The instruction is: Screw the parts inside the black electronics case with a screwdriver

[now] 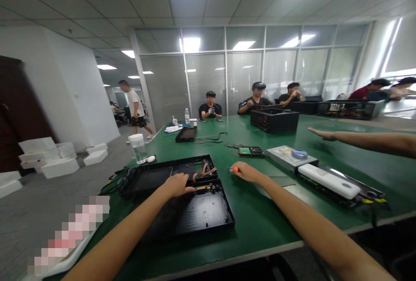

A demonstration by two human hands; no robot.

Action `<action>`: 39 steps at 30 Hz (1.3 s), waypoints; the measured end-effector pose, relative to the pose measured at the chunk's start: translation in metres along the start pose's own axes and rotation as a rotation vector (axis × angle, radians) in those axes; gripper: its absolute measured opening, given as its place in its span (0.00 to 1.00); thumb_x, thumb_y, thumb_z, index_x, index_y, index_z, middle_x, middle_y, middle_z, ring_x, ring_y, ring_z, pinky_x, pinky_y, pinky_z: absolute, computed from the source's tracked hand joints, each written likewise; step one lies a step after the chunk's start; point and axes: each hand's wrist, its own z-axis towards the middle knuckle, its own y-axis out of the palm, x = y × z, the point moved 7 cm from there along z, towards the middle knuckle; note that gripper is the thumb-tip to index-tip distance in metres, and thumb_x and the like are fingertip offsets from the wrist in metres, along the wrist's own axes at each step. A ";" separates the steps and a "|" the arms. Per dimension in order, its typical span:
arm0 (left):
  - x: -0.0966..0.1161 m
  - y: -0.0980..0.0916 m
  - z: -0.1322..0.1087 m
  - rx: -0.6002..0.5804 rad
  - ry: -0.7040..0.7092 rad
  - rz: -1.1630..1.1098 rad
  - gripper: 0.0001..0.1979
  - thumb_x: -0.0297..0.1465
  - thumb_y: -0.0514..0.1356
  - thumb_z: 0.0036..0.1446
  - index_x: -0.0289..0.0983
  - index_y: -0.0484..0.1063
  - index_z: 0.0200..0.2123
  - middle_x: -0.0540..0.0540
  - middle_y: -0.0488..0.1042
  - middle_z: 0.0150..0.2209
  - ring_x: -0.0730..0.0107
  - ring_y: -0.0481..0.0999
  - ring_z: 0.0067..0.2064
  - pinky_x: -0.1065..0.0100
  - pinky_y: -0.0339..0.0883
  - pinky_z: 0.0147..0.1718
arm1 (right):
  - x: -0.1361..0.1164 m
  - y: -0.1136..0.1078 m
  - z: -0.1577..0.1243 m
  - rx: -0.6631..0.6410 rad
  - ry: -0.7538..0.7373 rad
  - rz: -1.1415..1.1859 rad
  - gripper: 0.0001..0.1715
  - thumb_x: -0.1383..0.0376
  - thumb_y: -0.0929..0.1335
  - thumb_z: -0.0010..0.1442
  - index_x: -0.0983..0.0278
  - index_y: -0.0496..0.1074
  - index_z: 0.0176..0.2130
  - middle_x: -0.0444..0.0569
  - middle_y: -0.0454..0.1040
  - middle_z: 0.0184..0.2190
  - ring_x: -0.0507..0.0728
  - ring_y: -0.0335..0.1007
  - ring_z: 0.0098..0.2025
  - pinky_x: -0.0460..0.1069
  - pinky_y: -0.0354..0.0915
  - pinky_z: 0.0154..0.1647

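Note:
A flat black case (208,218) lies opened out on the green table, its two shallow halves side by side. My left hand (175,185) is closed on the case where the halves meet. Its thumb points toward a brass-coloured strip (203,188), and its other fingertips are partly hidden. Striped ribbon wires (206,169) run over the far half, just beyond this hand. To the right of the case, my right hand (248,172) is closed around a small screwdriver (236,169) with an orange end. Its thin shaft points left toward the case.
A grey metal box (287,158) with a blue tape roll on top stands right, beside a long white device (328,181). A hard drive (251,151) lies ahead. Another person's arm (367,140) reaches in from the right. A clear jar (139,149) stands near the left edge.

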 end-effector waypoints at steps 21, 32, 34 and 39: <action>0.092 -0.013 0.004 0.120 0.599 -0.008 0.06 0.30 0.57 0.53 0.38 0.71 0.36 0.46 0.70 0.35 0.66 0.68 0.40 0.69 0.61 0.42 | -0.023 0.013 0.004 -0.070 -0.015 -0.039 0.26 0.52 0.56 0.60 0.67 0.70 0.26 0.50 0.71 0.25 0.53 0.64 0.29 0.47 0.59 0.34; 0.084 0.014 0.002 0.212 0.638 0.115 0.07 0.29 0.52 0.58 0.36 0.69 0.34 0.44 0.68 0.33 0.68 0.67 0.36 0.68 0.63 0.37 | -0.044 0.013 0.007 -0.038 -0.038 0.074 0.24 0.54 0.56 0.61 0.67 0.70 0.30 0.50 0.72 0.28 0.53 0.65 0.31 0.48 0.61 0.37; 0.085 0.014 0.001 0.222 0.651 0.131 0.09 0.29 0.51 0.58 0.36 0.70 0.31 0.44 0.67 0.32 0.69 0.67 0.34 0.68 0.63 0.36 | -0.053 0.007 0.008 0.014 -0.086 0.157 0.21 0.56 0.57 0.62 0.66 0.70 0.38 0.52 0.72 0.36 0.55 0.66 0.39 0.50 0.61 0.43; 0.086 0.012 -0.001 0.237 0.665 0.148 0.09 0.28 0.51 0.58 0.38 0.72 0.32 0.45 0.66 0.32 0.69 0.66 0.34 0.68 0.62 0.35 | -0.078 0.009 0.009 0.017 -0.192 0.273 0.20 0.59 0.58 0.61 0.63 0.64 0.50 0.52 0.65 0.51 0.56 0.59 0.53 0.53 0.55 0.54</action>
